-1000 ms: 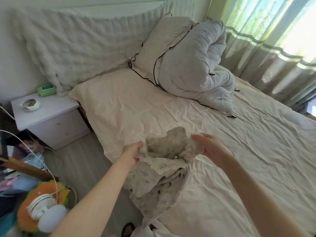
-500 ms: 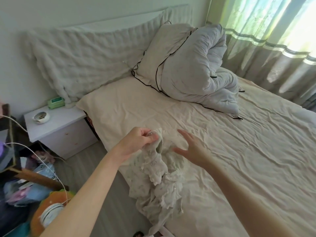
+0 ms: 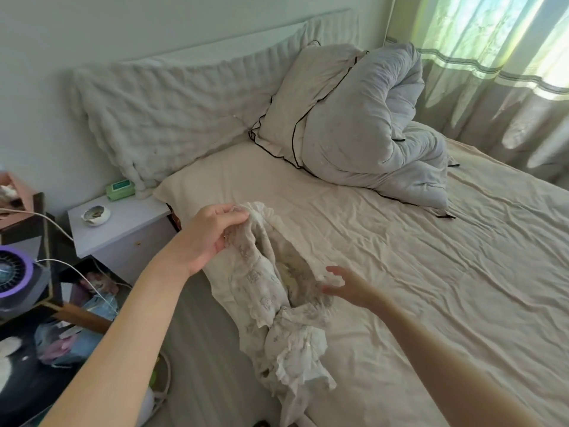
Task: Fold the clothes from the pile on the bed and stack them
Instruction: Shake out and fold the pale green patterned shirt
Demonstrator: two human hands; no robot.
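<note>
we see the left hand point(image 3: 212, 234) pinching the top edge of a pale printed garment point(image 3: 271, 303), lifting it above the near edge of the bed point(image 3: 431, 288). the cloth hangs crumpled from those fingers, its lower part draped over the bed's side. the right hand point(image 3: 348, 288) has its fingers spread and relaxed, just beside the garment's middle, holding nothing. a rolled duvet point(image 3: 369, 124) lies near the headboard.

I watch the right hand point(image 3: 348, 288), having let go, spread open beside the garment point(image 3: 271, 291) my left hand point(image 3: 209, 238) lifted.
</note>
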